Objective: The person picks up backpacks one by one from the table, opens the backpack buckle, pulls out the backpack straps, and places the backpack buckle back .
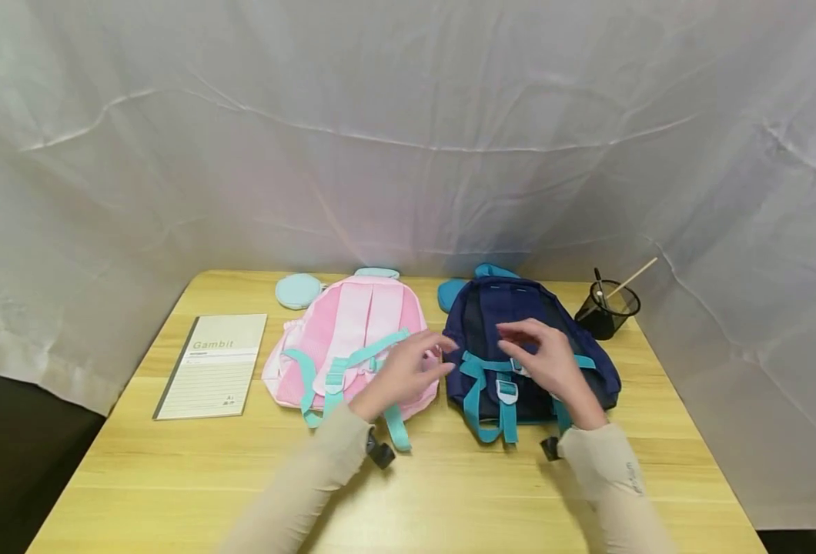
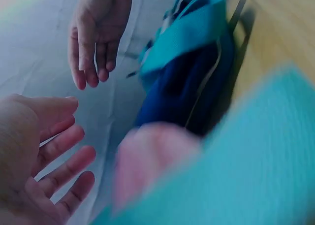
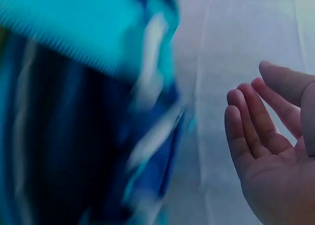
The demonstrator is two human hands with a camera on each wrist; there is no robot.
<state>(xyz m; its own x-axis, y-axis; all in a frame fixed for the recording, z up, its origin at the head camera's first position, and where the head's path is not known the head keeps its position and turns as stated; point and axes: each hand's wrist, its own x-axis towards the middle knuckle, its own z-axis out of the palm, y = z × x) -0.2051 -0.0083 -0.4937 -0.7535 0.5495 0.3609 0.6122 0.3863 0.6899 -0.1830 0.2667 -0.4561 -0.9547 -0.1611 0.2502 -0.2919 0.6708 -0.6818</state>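
Two small backpacks lie side by side with their straps facing up. My left hand (image 1: pixel 408 365) hovers over the right side of the pink backpack (image 1: pixel 369 308), fingers loosely bent with nothing between them. Above the navy backpack (image 1: pixel 512 308) is my right hand (image 1: pixel 546 358), its thumb and fingers apart and holding nothing. Turquoise straps (image 1: pixel 473 385) with white buckles hang over the navy one, and mint straps (image 1: pixel 335 377) cross the pink one. In the left wrist view a mint strap (image 2: pixel 266 161) blurs across the foreground; the left hand (image 2: pixel 44 156) shows relaxed fingers. The right hand (image 3: pixel 275 146) looks equally loose.
A notebook (image 1: pixel 214 365) lies on the wooden table (image 1: pixel 449 500) at the left. At the back right a black mesh pen holder (image 1: pixel 605 319) holds a pen and a thin stick. Round blue pieces (image 1: pixel 299 291) stick out behind the bags. Grey curtain (image 1: pixel 408 138) surrounds the table's back and sides.
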